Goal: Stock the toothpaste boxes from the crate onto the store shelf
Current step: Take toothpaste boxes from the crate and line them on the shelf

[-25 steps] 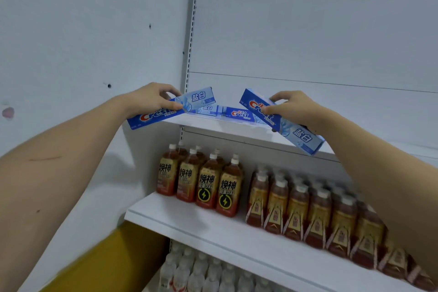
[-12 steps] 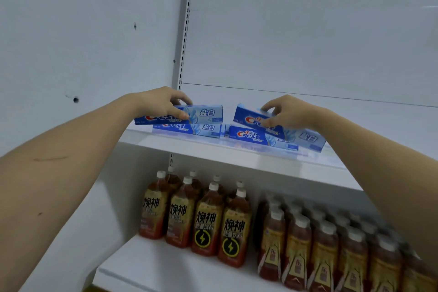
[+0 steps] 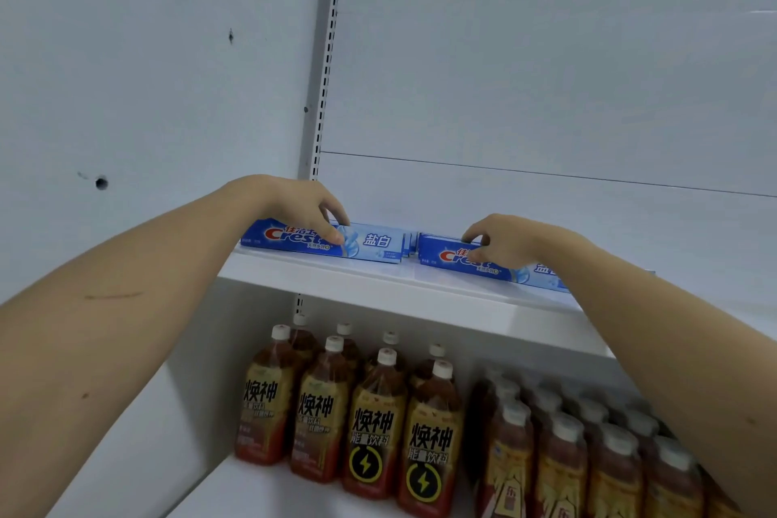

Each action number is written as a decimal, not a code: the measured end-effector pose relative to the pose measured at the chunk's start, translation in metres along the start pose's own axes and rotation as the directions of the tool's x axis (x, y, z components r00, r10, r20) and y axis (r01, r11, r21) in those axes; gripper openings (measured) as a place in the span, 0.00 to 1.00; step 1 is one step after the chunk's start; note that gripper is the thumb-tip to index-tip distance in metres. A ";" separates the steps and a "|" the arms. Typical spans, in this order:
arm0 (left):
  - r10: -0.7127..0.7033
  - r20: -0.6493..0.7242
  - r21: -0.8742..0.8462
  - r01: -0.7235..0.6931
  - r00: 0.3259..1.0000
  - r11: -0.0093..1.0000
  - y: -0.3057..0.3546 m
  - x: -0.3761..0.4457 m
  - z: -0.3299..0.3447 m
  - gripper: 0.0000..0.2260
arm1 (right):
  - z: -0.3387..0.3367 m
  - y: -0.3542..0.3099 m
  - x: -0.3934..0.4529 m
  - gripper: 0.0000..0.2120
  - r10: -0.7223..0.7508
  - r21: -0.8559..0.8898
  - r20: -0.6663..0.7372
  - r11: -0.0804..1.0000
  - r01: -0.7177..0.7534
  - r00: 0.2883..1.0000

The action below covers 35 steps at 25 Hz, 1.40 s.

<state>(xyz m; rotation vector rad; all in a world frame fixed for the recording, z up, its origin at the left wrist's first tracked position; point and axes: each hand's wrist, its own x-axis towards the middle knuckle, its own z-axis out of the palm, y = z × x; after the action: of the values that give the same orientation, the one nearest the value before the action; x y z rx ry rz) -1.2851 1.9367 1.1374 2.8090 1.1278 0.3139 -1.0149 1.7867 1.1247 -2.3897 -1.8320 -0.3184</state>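
The left hand pinches the left toothpaste box between thumb and fingers, and the right hand grips the right toothpaste box likewise. Both boxes lie flat on the upper shelf, end to end near its front edge, labels outward (probably for shoppers). Drink bottles fill the shelf below; the crate is out of view.

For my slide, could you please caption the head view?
Both hands set toothpaste boxes on the upper shelf.
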 end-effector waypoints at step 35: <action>-0.300 -0.271 -0.840 -0.073 0.915 0.538 0.188 -0.222 0.138 0.24 | 0.059 -0.063 -0.262 0.27 0.118 0.943 -0.198 0.296 0.156 0.973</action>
<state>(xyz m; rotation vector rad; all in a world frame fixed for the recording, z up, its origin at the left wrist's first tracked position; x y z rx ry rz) -1.2840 1.6457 1.0006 1.8083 0.8496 1.1082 -1.1349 1.5699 1.0033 -1.3426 -1.2758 0.4278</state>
